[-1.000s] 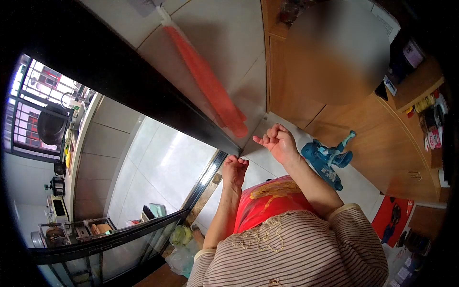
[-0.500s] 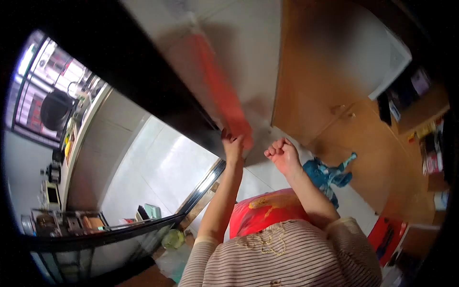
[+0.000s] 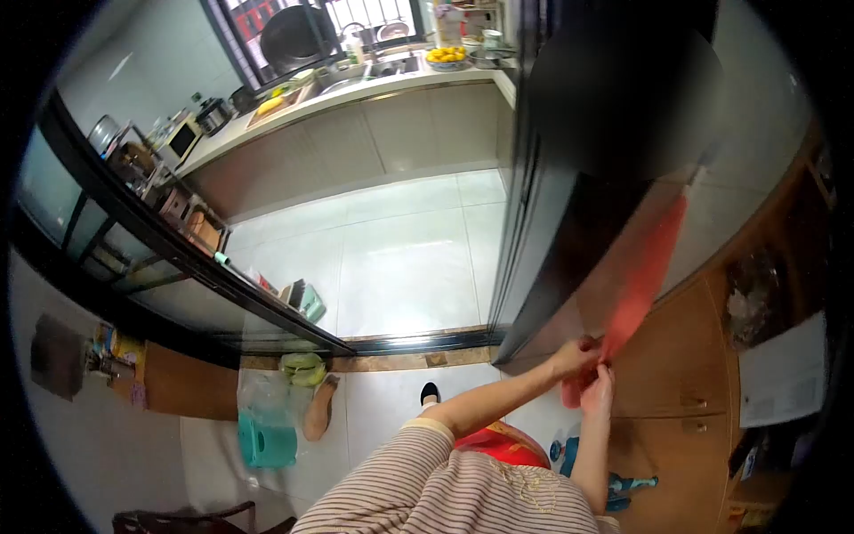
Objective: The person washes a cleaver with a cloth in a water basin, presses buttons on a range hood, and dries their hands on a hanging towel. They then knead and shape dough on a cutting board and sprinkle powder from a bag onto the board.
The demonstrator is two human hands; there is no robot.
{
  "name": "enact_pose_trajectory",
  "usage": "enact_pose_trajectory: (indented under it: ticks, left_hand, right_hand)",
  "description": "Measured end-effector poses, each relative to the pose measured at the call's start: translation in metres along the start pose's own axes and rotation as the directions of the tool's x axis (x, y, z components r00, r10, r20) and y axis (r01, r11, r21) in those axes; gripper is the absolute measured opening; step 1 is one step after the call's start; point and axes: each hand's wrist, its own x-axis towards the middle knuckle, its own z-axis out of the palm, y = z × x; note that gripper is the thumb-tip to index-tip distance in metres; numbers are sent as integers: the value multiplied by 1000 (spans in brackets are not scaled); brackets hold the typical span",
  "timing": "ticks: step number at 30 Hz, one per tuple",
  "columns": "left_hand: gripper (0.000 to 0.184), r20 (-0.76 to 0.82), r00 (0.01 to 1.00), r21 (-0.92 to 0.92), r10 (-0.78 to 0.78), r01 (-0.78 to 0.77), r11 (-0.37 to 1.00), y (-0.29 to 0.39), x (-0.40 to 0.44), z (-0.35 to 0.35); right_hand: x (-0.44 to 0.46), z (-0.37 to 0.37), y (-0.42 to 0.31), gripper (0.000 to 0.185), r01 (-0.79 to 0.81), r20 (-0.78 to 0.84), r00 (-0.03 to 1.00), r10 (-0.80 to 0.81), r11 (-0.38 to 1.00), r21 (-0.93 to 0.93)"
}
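A long red length of thin, soft material (image 3: 648,271), cloth or plastic, hangs from a point high on the wall and narrows down to my hands. My left hand (image 3: 576,356) is closed around its lower part, reaching in from the left. Just below, my right hand (image 3: 601,388) pinches the same red material, its fingers close to those of my left hand. The bunched lower end (image 3: 573,392) shows under and between the hands. Exactly how the fingers sit on it is partly hidden.
A dark-framed sliding door (image 3: 525,205) opens onto a kitchen with a counter (image 3: 356,93). Wooden cabinets (image 3: 667,374) stand at right. On the floor are a teal bin (image 3: 267,442), a green bag of produce (image 3: 303,368) and a blue-teal object (image 3: 627,483).
The view has swung left toward the kitchen, so the red material now appears at right. My right hand, earlier a loose fist apart from it, has joined my left on the red material.
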Motion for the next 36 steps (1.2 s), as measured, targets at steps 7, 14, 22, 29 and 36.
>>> enact_pose_trajectory:
  ticks: [7,14,22,29,36]
  left_hand:
    - [42,-61,997,446,49,-17,895,-8,-28,-57]
    - [21,-216,940,211,-266,310,927,-74,-74,-222]
    - [20,-559,786,45,-264,346,937,-80,-99,-420]
    - [24,-579,734,-224,-355,275,935,-53,-61,-554]
    - [29,-322,884,-272,-338,256,928,14,13,-718]
  right_hand:
    - [57,-34,39,22,-67,170,980,104,976,-208]
    - [56,-22,76,14,-100,-411,912,-13,963,-252]
    - [81,18,217,12,-483,-491,848,199,672,-562]
    - [166,244,271,14,-104,1,981,192,537,-837]
    - [270,567,327,23,-10,445,843,303,836,-549]
